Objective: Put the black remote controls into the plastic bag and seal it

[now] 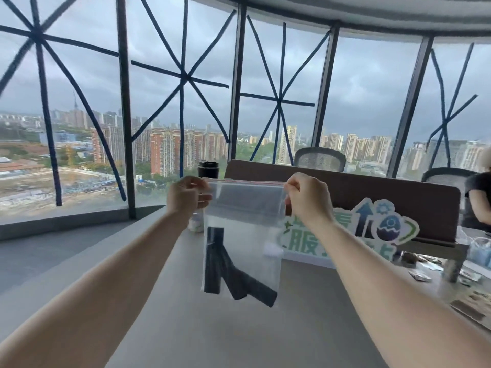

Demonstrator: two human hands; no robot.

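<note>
1. The left hand (pixel 186 195) is pinching the top left corner of a clear plastic zip bag (pixel 243 235), fingers closed on the strip.
2. The right hand (pixel 308 199) is pinching the top right corner of the same bag, fingers closed on it too.
3. Both bare forearms are reaching forward, holding the bag up in the air above the grey tabletop (pixel 186 328), the bag hanging straight down between the hands.
4. The red-lined zip strip (pixel 245 182) is stretching flat between the two hands; whether it is fully pressed shut cannot be told.
5. Three black slim remote controls (pixel 233 272) are sitting inside the bag at its bottom, one upright at the left, two leaning diagonally toward the lower right corner, overlapping.
6. A black-lidded tumbler (pixel 207 168) is standing on the table behind the left hand, partly hidden.
7. A brown desk divider panel (pixel 372 192) is running across behind the bag, with a white-green cut-out sign with blue arrow (pixel 372 227) leaning against it.
8. Two grey mesh office chairs (pixel 320 158) are showing behind the divider.
9. Another person's arm in a dark sleeve (pixel 478 197) is appearing at the right edge.
10. Big windows with blue tape crosses (pixel 183 78) are showing city towers outside.
</note>
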